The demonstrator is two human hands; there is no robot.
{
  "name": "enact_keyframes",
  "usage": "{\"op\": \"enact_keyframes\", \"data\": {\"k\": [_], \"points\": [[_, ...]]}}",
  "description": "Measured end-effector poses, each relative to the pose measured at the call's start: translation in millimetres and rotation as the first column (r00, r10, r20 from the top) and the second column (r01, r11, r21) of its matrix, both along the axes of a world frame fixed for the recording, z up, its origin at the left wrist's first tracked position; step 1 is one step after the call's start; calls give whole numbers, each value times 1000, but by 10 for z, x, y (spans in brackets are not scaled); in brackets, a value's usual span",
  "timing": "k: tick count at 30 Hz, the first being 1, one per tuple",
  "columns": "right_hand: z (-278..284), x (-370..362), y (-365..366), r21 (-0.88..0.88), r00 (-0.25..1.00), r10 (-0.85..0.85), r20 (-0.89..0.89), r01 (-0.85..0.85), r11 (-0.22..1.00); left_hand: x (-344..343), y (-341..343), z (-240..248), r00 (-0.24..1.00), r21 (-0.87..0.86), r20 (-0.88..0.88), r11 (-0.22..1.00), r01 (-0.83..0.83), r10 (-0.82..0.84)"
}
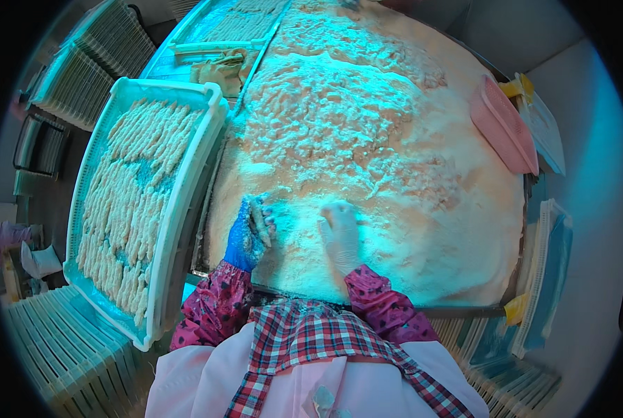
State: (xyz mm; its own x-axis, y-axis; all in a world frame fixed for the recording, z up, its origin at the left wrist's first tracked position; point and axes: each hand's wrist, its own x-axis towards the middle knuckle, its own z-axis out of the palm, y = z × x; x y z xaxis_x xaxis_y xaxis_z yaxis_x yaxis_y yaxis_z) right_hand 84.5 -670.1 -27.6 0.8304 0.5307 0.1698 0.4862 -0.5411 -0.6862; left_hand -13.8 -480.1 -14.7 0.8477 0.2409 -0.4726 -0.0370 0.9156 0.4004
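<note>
My left hand (244, 237), in a blue glove dusted with white powder, is closed around a few coated strips (259, 217) over the near left part of the table. In a whitish glove, my right hand (339, 235) rests on the pale powdery coating (402, 258) a short way to the right. Its fingers are curled in, and whatever they may hold is hidden. Heaps of lumpy coating (325, 111) spread over the table beyond both hands. Left of my left hand stands a white tray (217, 104) with rows of coated strips (120, 209) on it.
A pink basket (503, 125) leans at the table's right edge, beside a white lid-like panel (545, 129). Stacked trays (67, 355) stand at lower left, with more (92, 56) at upper left. Another tray of strips (245, 24) and a crumpled cloth (222, 70) lie at far left.
</note>
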Motion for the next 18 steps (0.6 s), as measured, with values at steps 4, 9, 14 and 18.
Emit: {"op": "enact_keyframes", "data": {"k": [4,9,14,18], "points": [[-37,197,141,280,867,-15,-498,177,943,-200,295,223,979,252,-191,967,-21,71],[-100,-174,661,191,930,368,13,-363,912,-230,234,197,980,219,-175,974,-55,94],[-53,-260,472,-127,640,716,279,-714,688,-197,169,310,968,412,-218,911,-20,120],[-290,345,-561,221,940,-82,-330,161,962,-259,205,227,951,458,-283,889,18,127]]}}
